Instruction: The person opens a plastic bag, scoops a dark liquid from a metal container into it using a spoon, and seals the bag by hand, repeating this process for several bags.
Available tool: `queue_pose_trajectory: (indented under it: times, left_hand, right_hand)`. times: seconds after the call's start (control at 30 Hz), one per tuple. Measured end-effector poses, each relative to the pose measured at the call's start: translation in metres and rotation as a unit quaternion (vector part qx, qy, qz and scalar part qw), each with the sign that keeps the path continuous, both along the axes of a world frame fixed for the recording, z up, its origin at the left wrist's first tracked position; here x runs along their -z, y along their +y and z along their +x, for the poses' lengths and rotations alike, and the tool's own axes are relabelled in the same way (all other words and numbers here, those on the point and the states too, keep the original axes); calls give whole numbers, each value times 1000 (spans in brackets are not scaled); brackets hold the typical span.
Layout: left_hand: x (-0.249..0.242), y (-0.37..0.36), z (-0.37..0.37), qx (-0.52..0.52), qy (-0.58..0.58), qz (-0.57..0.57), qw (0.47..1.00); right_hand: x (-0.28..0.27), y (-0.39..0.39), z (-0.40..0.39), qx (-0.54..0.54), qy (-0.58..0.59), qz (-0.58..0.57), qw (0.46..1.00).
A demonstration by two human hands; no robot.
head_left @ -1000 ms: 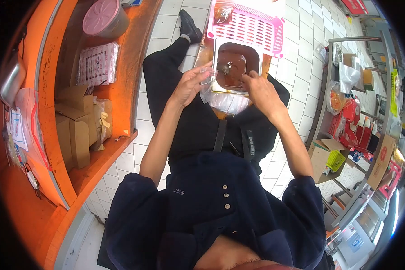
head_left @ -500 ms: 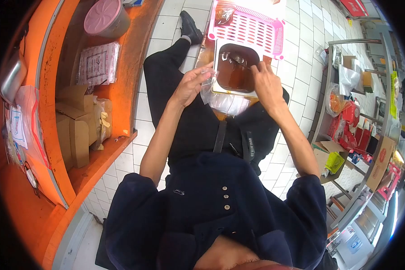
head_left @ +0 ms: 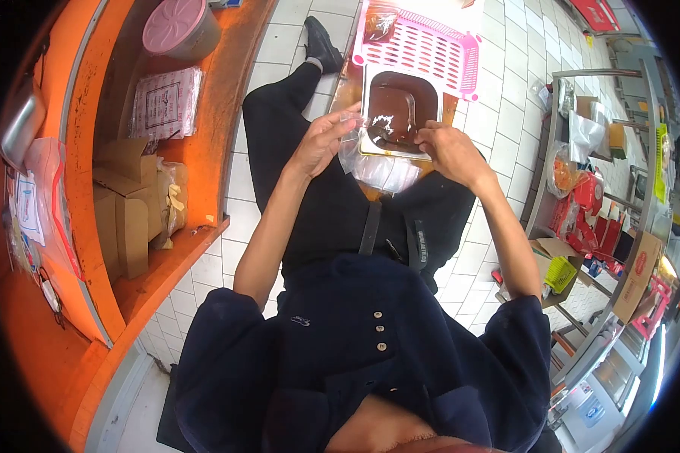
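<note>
A rectangular metal pan (head_left: 365, 113) of dark reddish-brown liquid (head_left: 389, 94) stands between my knees. At its left rim, my left hand (head_left: 325, 143) pinches a clear plastic bag (head_left: 350, 151) between thumb and fingers. My right hand (head_left: 453, 155) is over the pan's near right corner, fingers closed and pointing down at the liquid. Whatever those fingers grip is hidden; ripples and bright reflections show on the liquid beside them. More clear plastic bags (head_left: 389, 175) lie against the pan's near side.
Beyond the pan is a pink slotted basket (head_left: 431, 57) holding a filled brown bag (head_left: 380, 26). On the left, an orange shelf (head_left: 204, 174) carries cardboard boxes (head_left: 132, 219), a packet stack (head_left: 166, 103) and a pink-lidded tub (head_left: 175, 29). A metal rack (head_left: 597, 72) with goods stands right.
My right hand has moved down toward the pan's near edge, and the liquid's surface and reflections have shifted. My left hand stays almost still with the plastic bag.
</note>
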State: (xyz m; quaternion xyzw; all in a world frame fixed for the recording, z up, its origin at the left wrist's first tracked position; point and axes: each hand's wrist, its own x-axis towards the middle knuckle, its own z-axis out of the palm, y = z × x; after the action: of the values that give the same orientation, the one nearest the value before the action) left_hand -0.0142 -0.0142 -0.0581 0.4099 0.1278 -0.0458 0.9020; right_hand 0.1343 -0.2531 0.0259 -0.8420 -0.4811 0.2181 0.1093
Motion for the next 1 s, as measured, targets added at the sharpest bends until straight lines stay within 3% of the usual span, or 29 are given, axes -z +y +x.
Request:
queue_pose_trajectory:
  times: [0.17,0.27,0.33,0.37,0.6,0.8,0.9,0.97,1.0]
  left_hand:
    - [-8,-2,4,19,4,-14,1000]
    - [-13,-2,10,24,-17,-1,1000]
    - [-21,-1,15,31,-20,11,999]
    - [-25,-1,18,39,-22,22,999]
    - [-48,-4,34,73,-5,59,996]
    - [-53,-8,38,91,4,67,994]
    - [-60,-9,40,102,-19,67,992]
    - [-64,-9,40,124,-16,62,990]
    - [-65,-10,40,124,-16,63,990]
  right_hand:
    - [-8,-4,19,17,67,-12,997]
    - [-20,-6,23,49,-9,5,999]
    - [-19,-9,30,15,-168,30,985]
    - [-19,-10,31,11,-210,-17,978]
    - [6,-19,31,-14,-297,-34,954]
    - [-3,-29,28,9,-171,-41,984]
    - [-12,-28,30,28,-73,-53,996]
    - [-12,-31,37,75,62,-48,994]
    - [-6,-35,44,75,62,-48,994]
